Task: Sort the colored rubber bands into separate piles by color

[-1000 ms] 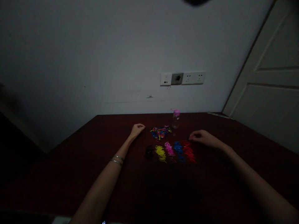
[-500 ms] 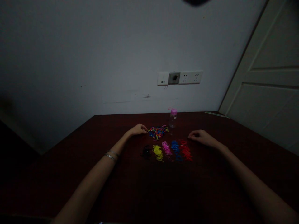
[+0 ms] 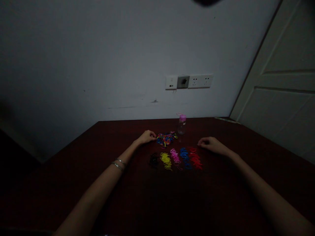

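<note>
A mixed pile of colourful rubber bands [image 3: 166,139] lies on the dark red table. At its left edge is my left hand [image 3: 148,136], fingers pressed together and tips touching the pile; whatever they pinch is too small to make out. Nearer to me, sorted bands form a row: black bands [image 3: 154,160], yellow bands [image 3: 166,161], pink bands [image 3: 175,156], blue bands [image 3: 185,158] and red bands [image 3: 195,158]. My right hand [image 3: 211,145] rests on the table just beyond and right of the red ones, its fingers curled closed with nothing visible in them.
Behind the pile stands a clear bottle [image 3: 181,127] with a pink lid. The table [image 3: 157,200] meets a pale wall that carries a strip of sockets [image 3: 188,82]. A white panelled door [image 3: 283,95] is on the right. The scene is dim.
My left hand has shifted very slightly right, against the mixed pile. My right hand and the sorted bands stay as they were; the view has moved a touch.
</note>
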The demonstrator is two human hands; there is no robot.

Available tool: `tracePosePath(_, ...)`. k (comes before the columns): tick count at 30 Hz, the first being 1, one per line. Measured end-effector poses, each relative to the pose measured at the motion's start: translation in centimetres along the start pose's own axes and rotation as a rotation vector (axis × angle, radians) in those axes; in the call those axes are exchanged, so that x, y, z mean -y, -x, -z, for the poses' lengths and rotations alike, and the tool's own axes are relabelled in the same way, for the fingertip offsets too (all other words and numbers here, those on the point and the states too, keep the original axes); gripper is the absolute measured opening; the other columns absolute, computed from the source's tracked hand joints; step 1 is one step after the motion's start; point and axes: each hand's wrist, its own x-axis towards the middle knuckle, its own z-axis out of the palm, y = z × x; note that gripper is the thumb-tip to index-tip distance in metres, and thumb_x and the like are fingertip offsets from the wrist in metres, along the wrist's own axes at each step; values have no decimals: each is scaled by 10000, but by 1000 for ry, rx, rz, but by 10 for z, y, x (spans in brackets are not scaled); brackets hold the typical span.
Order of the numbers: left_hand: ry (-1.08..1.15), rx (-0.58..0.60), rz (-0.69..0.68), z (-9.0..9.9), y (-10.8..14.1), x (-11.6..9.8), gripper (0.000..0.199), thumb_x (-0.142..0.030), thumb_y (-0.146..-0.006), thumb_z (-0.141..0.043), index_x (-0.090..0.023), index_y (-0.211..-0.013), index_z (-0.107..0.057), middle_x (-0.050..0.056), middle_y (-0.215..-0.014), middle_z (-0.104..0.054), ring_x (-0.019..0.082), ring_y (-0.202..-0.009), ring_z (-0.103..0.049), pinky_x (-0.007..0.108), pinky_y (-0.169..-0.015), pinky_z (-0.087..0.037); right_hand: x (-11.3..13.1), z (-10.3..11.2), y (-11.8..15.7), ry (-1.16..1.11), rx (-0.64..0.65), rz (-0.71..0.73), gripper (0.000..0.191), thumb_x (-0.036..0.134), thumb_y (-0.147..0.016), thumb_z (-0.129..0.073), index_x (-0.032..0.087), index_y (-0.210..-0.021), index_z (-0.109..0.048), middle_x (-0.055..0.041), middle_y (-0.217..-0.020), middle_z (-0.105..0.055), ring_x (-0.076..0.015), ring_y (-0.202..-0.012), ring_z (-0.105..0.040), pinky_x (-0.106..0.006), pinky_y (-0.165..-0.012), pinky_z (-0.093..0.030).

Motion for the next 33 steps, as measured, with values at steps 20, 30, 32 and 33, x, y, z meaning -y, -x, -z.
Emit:
tracePosePath(20, -104, -52, -19, -12, -7, 8, 189, -236, -633, -560, -125, -707, -694, 43, -643, -637, 127, -582, -526, 215, -546, -368, 2, -1, 2, 19, -11, -1, 343, 442, -732, -491, 153, -826, -650, -38, -721, -612, -153, -660, -537, -264, -610, -404)
tracePosePath(30, -149, -21, 5, -10, -8, -1, 208, -207, -644, -535, -98, -728, -691, 52, -679, -650, 129, -625, -550, 215, -592, -397, 2, -1, 3, 44, -21, 29, 349, 453, -752, -474, 159, -829, -646, -45, -725, -616, -159, -661, -541, -266, -592, -397)
tracePosePath(32, -151, -18, 4, -10, -8, -1, 209, -205, -647, -530, -99, -727, -691, 50, -673, -649, 127, -621, -550, 215, -592, -398, 2, -1, 3, 50, -27, 28, 343, 453, -749, -477, 165, -826, -648, -43, -725, -618, -162, -665, -544, -265, -591, -398)
tracePosePath(33, -148, -18, 3, -10, -8, 0, 209, -205, -647, -530, -99, -727, -692, 49, -669, -648, 126, -618, -549, 214, -590, -397, 2, -1, 3, 53, -27, 28, 343, 455, -748, -479, 168, -825, -649, -43, -726, -620, -162, -666, -546, -266, -594, -399)
